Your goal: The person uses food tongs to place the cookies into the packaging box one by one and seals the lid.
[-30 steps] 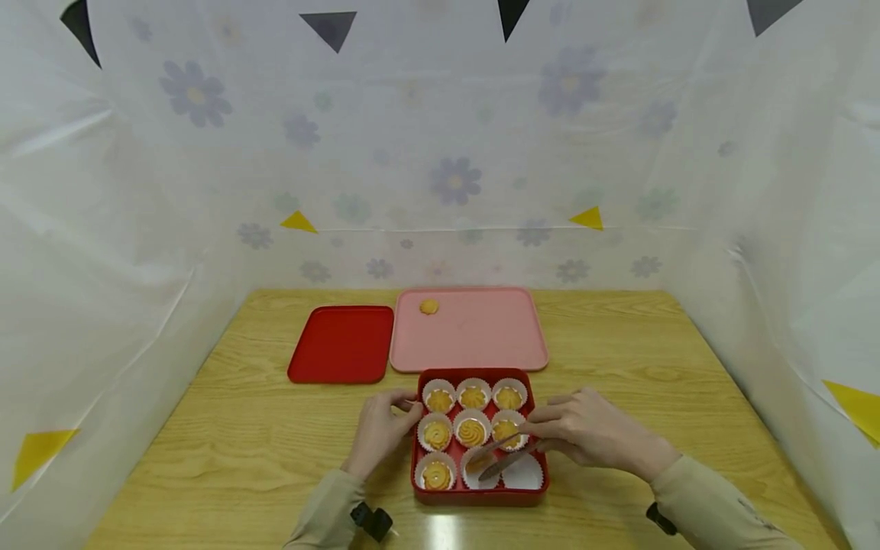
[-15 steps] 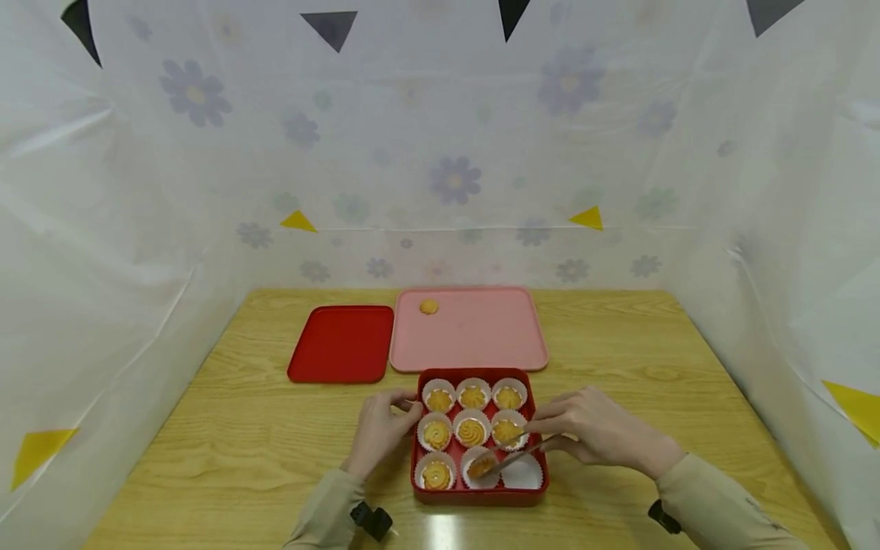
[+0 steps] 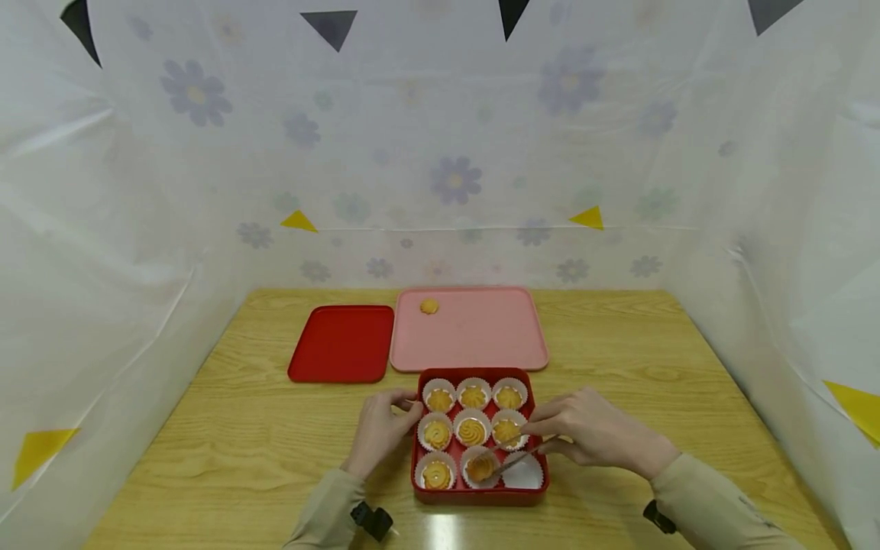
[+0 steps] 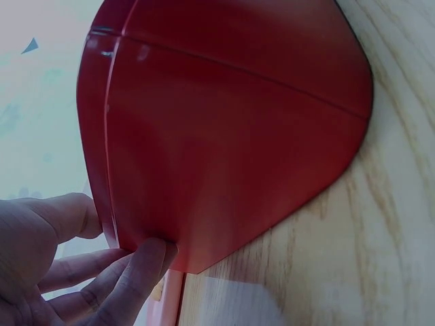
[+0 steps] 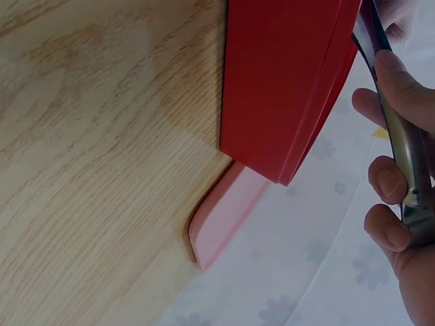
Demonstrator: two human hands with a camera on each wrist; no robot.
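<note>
A red box [image 3: 481, 498] holds rows of white paper cups with piped cookies in most of them. My left hand [image 3: 385, 431] grips the box's left side near the far corner, its fingertips at the rim in the left wrist view. My right hand [image 3: 584, 428] holds metal tongs [image 5: 406, 149], which reach over the box's right rim. The tongs' tips are at a browned cookie [image 3: 480, 466] that sits tilted in the near middle cup. To its right, the near right paper cup [image 3: 524, 473] has no cookie in it.
Behind the box lies a pink tray [image 3: 474, 336] with one cookie [image 3: 429, 306] near its far left corner. A flat red tray [image 3: 341, 344] lies to the left of it. Everything stands on a wooden table [image 3: 227, 428] enclosed by pale flowered sheets.
The tongs' tips have shifted slightly to the right, and more of the cookie in the near middle cup shows. My left hand and the box have stayed in place.
</note>
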